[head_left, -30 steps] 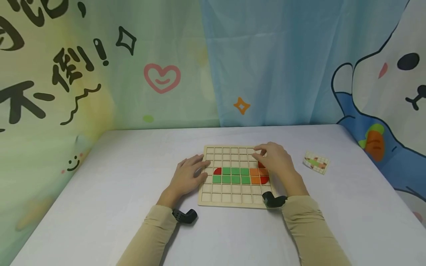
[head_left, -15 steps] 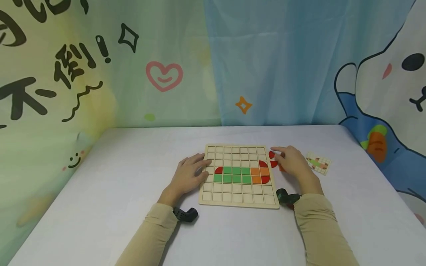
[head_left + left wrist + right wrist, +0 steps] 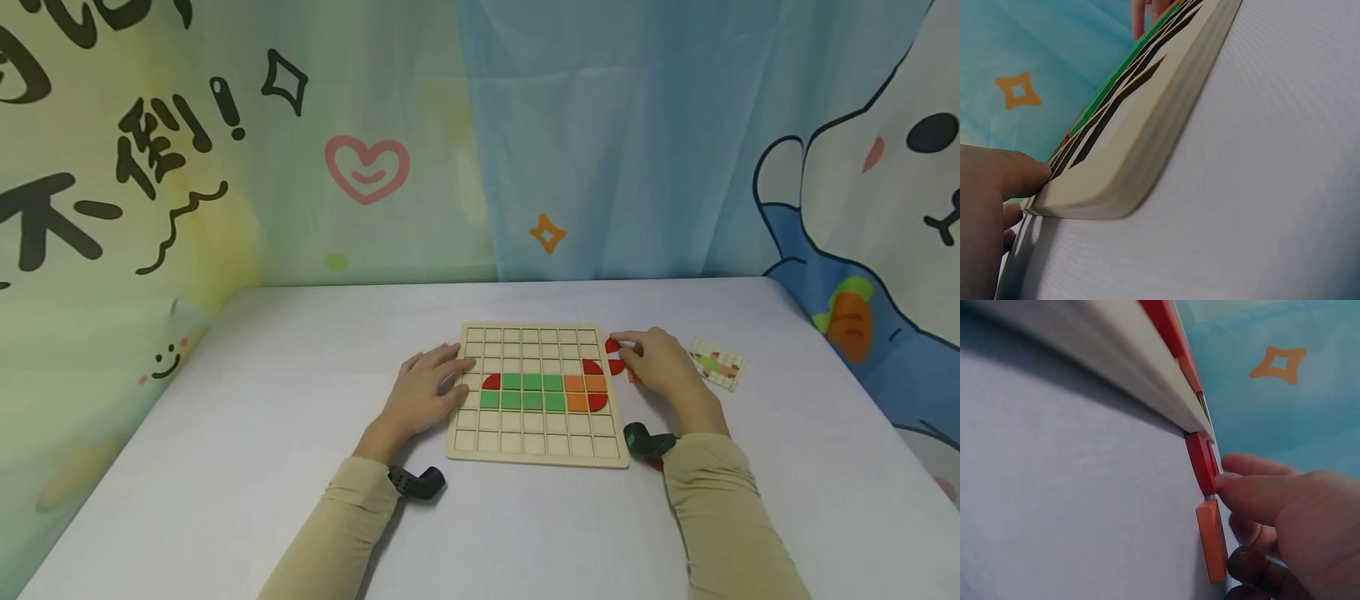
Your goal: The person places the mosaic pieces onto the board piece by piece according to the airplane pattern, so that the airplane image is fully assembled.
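While the left hand (image 3: 426, 387) rests across the left edge of the grid board (image 3: 536, 462), fingers extended, the right hand (image 3: 662, 358) is the nearer one to the loose pieces. Head view: far red piece (image 3: 612, 345) lies just off the board's right edge, left of the right hand, index tip at its far side, thumb tip at its near side. So the reach runs leftward, with the piece between fingers and board. No clear long axis on it (rounded outline, partly covered). Near red piece (image 3: 617, 367) sits just nearer, orange piece (image 3: 632, 377) nearer again, partly under the hand. Pattern card (image 3: 717, 364) lies to the right.

Left wrist view: left thumb on the board's edge, fingertips lower beside it; no loose piece under them.

Right wrist view: red and orange pieces show edge-on, lined up near to far beyond the board edge. Right thumb and index are bent, tips right at the red. Touching or just beside, pinched or not: can't tell.
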### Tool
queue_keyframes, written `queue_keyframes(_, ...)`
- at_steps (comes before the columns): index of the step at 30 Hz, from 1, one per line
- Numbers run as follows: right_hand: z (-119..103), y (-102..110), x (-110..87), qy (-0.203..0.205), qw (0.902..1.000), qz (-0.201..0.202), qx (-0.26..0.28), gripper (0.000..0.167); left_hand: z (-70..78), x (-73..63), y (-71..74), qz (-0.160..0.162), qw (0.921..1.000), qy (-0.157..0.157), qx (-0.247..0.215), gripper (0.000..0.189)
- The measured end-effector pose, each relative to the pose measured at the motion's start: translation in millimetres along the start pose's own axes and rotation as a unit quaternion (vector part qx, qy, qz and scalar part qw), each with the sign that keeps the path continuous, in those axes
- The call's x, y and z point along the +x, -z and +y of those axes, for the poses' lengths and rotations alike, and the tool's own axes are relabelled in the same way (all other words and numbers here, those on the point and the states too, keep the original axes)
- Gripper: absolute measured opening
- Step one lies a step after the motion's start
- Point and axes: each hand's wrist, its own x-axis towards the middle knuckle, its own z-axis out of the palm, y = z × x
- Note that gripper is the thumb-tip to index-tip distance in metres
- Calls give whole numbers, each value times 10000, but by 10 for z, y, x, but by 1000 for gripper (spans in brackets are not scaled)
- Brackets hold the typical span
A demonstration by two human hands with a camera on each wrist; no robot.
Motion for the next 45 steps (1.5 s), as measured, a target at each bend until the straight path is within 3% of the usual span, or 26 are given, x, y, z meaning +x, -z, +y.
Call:
queue_keyframes(11,-8,6,10,74,9999,-42,87,35,5,7,15,-14,10000,14,9,46)
queue_keyframes(19,15,-26,16,-353,9990,-69,276,34,7,-5,3,37,10000,14,54,45)
queue_keyframes(31,23,8,-16,-595,9976,77,348,38,6,-5,1,33,10000,15,89,45)
queue_keyframes(45,-303,168,-32,-507,9978,-50,413,42,-10,-8,-15,18,9999,44,118,42)
